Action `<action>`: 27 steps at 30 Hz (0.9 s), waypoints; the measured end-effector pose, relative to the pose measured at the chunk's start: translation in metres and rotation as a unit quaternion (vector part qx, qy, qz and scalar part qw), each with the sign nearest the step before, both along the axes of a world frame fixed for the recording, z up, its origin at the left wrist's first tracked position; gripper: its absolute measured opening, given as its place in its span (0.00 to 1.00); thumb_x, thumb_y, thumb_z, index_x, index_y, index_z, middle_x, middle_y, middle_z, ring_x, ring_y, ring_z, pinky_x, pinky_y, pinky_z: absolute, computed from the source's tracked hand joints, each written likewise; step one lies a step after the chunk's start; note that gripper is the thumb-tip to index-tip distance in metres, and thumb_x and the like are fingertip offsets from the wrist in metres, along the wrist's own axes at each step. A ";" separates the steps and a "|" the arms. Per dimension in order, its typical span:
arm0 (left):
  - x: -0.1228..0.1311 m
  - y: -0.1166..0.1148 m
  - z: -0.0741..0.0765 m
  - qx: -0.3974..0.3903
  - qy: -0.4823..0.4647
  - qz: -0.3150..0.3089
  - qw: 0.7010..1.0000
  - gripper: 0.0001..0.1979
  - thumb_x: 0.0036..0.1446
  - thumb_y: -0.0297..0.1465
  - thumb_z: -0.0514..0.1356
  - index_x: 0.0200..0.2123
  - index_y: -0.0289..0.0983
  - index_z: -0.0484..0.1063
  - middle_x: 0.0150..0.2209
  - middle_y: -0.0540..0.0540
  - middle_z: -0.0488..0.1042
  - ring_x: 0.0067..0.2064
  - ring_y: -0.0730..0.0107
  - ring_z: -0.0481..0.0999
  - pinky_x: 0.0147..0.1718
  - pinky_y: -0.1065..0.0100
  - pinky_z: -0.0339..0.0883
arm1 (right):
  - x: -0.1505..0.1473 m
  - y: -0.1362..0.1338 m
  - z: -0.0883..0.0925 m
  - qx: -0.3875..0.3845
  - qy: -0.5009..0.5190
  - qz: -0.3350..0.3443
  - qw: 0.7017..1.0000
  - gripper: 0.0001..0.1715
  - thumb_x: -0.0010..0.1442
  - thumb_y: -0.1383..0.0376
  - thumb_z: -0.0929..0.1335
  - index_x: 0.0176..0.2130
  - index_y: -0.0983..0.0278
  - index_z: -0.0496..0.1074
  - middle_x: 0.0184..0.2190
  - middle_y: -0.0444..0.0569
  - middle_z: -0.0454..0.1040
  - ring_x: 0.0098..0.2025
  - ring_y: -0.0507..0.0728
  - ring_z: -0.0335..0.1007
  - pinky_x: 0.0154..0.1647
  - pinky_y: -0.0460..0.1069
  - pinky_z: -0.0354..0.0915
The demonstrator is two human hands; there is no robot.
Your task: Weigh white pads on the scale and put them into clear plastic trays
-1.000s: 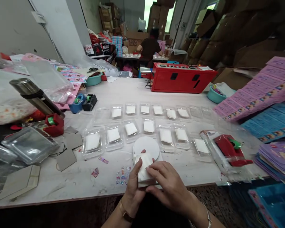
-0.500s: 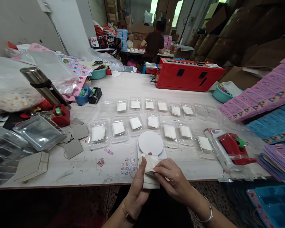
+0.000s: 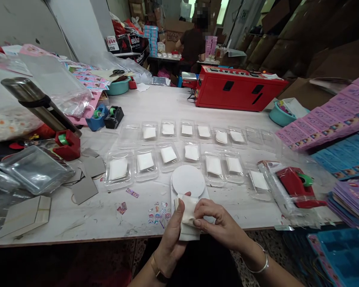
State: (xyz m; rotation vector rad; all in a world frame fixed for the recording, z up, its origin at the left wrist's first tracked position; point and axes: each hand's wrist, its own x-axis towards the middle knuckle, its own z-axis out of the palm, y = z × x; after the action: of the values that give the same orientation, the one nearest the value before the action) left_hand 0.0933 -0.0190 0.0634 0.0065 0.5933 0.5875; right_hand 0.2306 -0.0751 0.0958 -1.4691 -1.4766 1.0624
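Note:
My left hand (image 3: 176,225) is closed around a stack of soft white sheets (image 3: 189,211), thumb on top, at the table's front edge. Fingers of my right hand (image 3: 217,223) pinch the stack's right side, where a top sheet is lifted and bent. Just beyond the hands stands a white scale with a round plate (image 3: 188,181), its front partly hidden by them. Behind it, clear plastic trays (image 3: 146,164) lie in two rows, most with a small pile of white sheets inside. At the right, another white pile (image 3: 259,180) rests in clear plastic.
A red machine (image 3: 241,89) stands at the back. Tape dispensers (image 3: 296,185) sit right and left. Grey cards (image 3: 85,189), a steel flask (image 3: 37,101) and clear lids (image 3: 37,169) crowd the left. Pink and blue boxes (image 3: 326,119) are stacked right. A person (image 3: 193,44) works farther back.
My right fingers have curled more at the stack's edge, bending the top sheet upward. The left hand keeps its hold. The view has shifted slightly.

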 end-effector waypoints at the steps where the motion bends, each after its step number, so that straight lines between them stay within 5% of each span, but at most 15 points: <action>1: 0.001 0.000 -0.001 -0.001 0.001 -0.004 1.000 0.36 0.44 0.41 0.72 0.55 0.34 0.68 0.45 0.40 0.79 0.47 0.55 0.77 0.50 0.59 0.68 | 0.001 0.000 0.000 -0.004 0.006 0.000 1.000 0.13 0.63 0.59 0.68 0.29 0.63 0.73 0.32 0.46 0.69 0.37 0.54 0.66 0.41 0.49 0.61; 11: 0.002 0.005 -0.010 -0.004 -0.020 -0.011 1.000 0.34 0.45 0.44 0.71 0.54 0.35 0.70 0.47 0.39 0.78 0.49 0.54 0.76 0.49 0.59 0.69 | -0.005 0.001 0.000 0.064 -0.107 -0.022 0.992 0.11 0.66 0.64 0.63 0.31 0.62 0.66 0.31 0.46 0.67 0.38 0.55 0.61 0.43 0.51 0.58; 19: -0.011 0.012 -0.025 -0.002 -0.022 -0.039 0.999 0.36 0.43 0.39 0.73 0.57 0.39 0.69 0.42 0.43 0.80 0.43 0.54 0.78 0.43 0.57 0.73 | 0.015 0.020 0.006 -0.071 0.137 -0.040 0.987 0.16 0.65 0.55 0.66 0.30 0.63 0.66 0.30 0.44 0.63 0.32 0.51 0.59 0.35 0.47 0.58; 27: -0.005 0.013 -0.022 -0.017 -0.069 -0.038 0.997 0.42 0.43 0.45 0.71 0.61 0.41 0.65 0.50 0.39 0.76 0.45 0.53 0.77 0.45 0.57 0.71 | 0.012 0.025 0.005 -0.062 0.078 -0.004 0.995 0.15 0.62 0.57 0.68 0.28 0.63 0.70 0.30 0.45 0.67 0.35 0.53 0.63 0.37 0.47 0.60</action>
State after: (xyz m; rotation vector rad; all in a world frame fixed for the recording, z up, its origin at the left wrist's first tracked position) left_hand 0.0882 -0.0064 0.0410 -0.0428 0.4671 0.4993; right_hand 0.2423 -0.0498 0.1011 -1.4409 -1.3146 1.2531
